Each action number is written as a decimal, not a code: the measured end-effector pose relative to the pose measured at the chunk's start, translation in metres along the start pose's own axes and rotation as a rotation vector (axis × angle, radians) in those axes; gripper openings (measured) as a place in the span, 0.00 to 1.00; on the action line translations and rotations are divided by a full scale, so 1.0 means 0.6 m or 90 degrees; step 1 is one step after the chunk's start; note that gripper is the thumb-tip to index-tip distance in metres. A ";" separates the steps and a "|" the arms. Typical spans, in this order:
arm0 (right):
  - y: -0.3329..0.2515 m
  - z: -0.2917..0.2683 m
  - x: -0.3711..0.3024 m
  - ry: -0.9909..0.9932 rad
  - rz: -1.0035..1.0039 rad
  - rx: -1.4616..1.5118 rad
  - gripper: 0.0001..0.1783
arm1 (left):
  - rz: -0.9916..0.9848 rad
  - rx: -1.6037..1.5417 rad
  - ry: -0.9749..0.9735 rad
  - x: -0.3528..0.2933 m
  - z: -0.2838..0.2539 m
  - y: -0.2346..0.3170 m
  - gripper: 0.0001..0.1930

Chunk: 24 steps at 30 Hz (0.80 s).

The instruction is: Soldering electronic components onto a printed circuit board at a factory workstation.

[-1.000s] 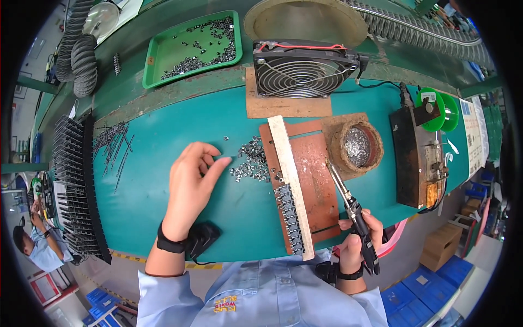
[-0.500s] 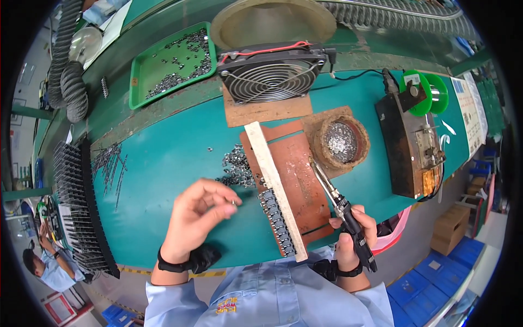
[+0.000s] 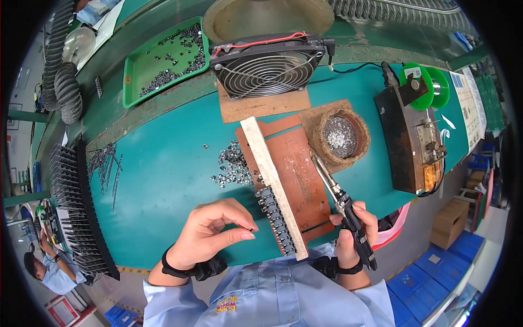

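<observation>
My left hand is closed in a pinch left of a pale strip, its fingertips on a tiny part that is mostly hidden. A soldering iron rests in my right hand, its fingers wrapped round the black handle. The iron's tip points away from me, close to the near left edge of a round brown pot with silvery bits inside. Along the left side of the strip sits a row of small dark components. A reddish-brown board lies beneath the strip. Loose small metal parts are heaped left of it.
A black fan stands on a wooden base beyond the board. At far left are a green tray of small parts and a black rack of thin pins. A dark metal box and green solder spools stand right.
My left hand has moved right and slightly nearer to me, toward the row of components, still pinched. My right hand keeps the soldering iron almost in place. The view has shifted slightly.
</observation>
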State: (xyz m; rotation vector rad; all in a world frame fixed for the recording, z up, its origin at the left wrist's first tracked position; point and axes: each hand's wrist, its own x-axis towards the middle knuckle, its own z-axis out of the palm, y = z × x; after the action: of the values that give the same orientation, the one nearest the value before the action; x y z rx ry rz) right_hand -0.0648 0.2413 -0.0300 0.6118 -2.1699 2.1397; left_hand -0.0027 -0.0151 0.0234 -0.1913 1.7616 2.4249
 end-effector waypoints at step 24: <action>-0.087 0.095 0.050 -0.302 -0.065 0.055 0.25 | 0.390 0.417 0.051 -0.024 0.042 -0.005 0.13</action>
State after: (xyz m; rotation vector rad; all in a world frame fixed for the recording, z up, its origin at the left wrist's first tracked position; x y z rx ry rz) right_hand -0.0628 0.1800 0.0260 1.3253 -2.1871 2.2172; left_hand 0.0113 0.0091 0.0311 0.3796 2.8570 1.9861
